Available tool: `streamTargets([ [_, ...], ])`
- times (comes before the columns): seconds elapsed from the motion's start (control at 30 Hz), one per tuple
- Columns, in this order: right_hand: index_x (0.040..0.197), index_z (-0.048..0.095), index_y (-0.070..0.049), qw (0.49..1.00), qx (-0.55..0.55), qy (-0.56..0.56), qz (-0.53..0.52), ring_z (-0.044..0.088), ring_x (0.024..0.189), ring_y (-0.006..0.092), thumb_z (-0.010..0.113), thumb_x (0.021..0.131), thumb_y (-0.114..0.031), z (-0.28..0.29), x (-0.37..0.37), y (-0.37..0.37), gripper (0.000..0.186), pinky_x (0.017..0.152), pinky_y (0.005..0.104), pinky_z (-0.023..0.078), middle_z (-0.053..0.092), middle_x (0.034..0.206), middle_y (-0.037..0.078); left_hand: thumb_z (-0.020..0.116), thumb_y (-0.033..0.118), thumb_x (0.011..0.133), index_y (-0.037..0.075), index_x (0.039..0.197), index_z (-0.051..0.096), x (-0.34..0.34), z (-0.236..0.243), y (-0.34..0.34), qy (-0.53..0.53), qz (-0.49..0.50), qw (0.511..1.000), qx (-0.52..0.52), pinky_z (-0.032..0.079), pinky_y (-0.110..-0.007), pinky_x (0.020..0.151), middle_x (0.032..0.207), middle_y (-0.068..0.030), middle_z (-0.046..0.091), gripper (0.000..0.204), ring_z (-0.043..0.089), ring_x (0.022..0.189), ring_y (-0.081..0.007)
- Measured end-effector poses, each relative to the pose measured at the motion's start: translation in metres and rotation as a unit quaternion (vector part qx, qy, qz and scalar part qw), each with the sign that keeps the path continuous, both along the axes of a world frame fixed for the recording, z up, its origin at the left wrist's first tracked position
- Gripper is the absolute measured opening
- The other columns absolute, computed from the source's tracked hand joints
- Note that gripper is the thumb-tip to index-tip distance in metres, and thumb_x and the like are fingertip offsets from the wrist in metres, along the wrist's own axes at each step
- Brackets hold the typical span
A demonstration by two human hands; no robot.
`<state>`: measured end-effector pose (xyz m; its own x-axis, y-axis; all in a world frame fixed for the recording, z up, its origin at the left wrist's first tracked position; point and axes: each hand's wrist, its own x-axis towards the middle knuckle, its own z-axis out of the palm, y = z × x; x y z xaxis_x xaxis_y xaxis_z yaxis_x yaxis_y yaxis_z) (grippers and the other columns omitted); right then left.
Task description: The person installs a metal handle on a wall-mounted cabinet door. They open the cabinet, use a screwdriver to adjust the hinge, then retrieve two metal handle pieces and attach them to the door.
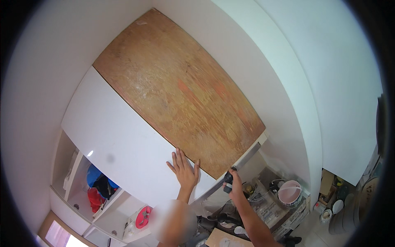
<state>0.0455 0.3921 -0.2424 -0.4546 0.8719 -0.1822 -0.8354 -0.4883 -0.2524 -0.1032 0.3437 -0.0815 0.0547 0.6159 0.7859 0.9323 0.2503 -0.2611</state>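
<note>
My left hand (pixel 184 169) lies flat with fingers spread on the white front panel (pixel 119 136) of a tall cabinet, right at the edge of a large worn wooden board (pixel 181 90) on its top. My right hand (pixel 233 181) grips a small dark tool (pixel 228 178) held against the panel's lower right edge, near the corner of the wooden board. Both forearms come up from the lower edge of the picture.
Open white shelves (pixel 92 193) at the lower left hold blue and red things and a red roll. At the lower right stand a pink-rimmed bucket (pixel 289 192), boxes and clutter on the floor. White walls surround the cabinet.
</note>
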Motion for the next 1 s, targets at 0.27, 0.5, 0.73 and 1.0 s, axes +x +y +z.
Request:
streamTargets([
  [0.27,0.098,0.057,-0.014,0.999,-0.034,0.031,0.004,0.056,0.058,0.0163,0.068,0.099,-0.044,0.035,0.006,0.017,0.032,0.054,0.0344,0.051,0.057,0.078,0.003,0.071,0.032,0.100,-0.005,0.165,0.020,0.023,0.009,-0.008,-0.143,-0.155,0.977,-0.033,0.013,-0.059,0.128,0.171,-0.0252,0.024,0.091,0.021,0.157,-0.0442],
  [0.5,0.099,0.055,-0.016,0.993,-0.063,0.100,0.019,0.057,0.057,0.0175,0.070,0.097,-0.042,0.025,0.012,0.007,0.029,0.053,0.0342,0.051,0.056,0.077,0.003,0.074,0.026,0.100,-0.005,0.163,0.022,0.047,-0.001,-0.011,-0.321,-0.242,0.914,0.060,0.043,-0.049,0.115,0.160,-0.0275,0.031,0.088,0.046,0.137,-0.0388],
  [0.73,0.103,0.055,-0.018,0.994,-0.062,0.090,0.029,0.057,0.054,0.0180,0.071,0.096,-0.038,0.012,0.044,-0.010,0.026,0.051,0.0333,0.051,0.057,0.078,0.004,0.077,0.027,0.100,-0.006,0.154,0.038,0.066,0.010,-0.003,-0.505,-0.259,0.817,0.103,0.053,-0.038,0.097,0.142,-0.0181,0.054,0.075,0.058,0.118,-0.0251],
  [1.0,0.119,0.062,-0.012,0.993,0.006,0.110,0.052,0.057,0.059,0.0186,0.067,0.097,-0.040,-0.004,0.068,-0.022,0.037,0.053,0.0320,0.049,0.061,0.092,0.009,0.074,0.028,0.103,-0.006,0.139,0.056,0.078,0.019,-0.023,-0.529,-0.264,0.804,0.061,0.055,-0.032,0.083,0.111,-0.0112,0.070,0.053,0.066,0.097,-0.0162],
])
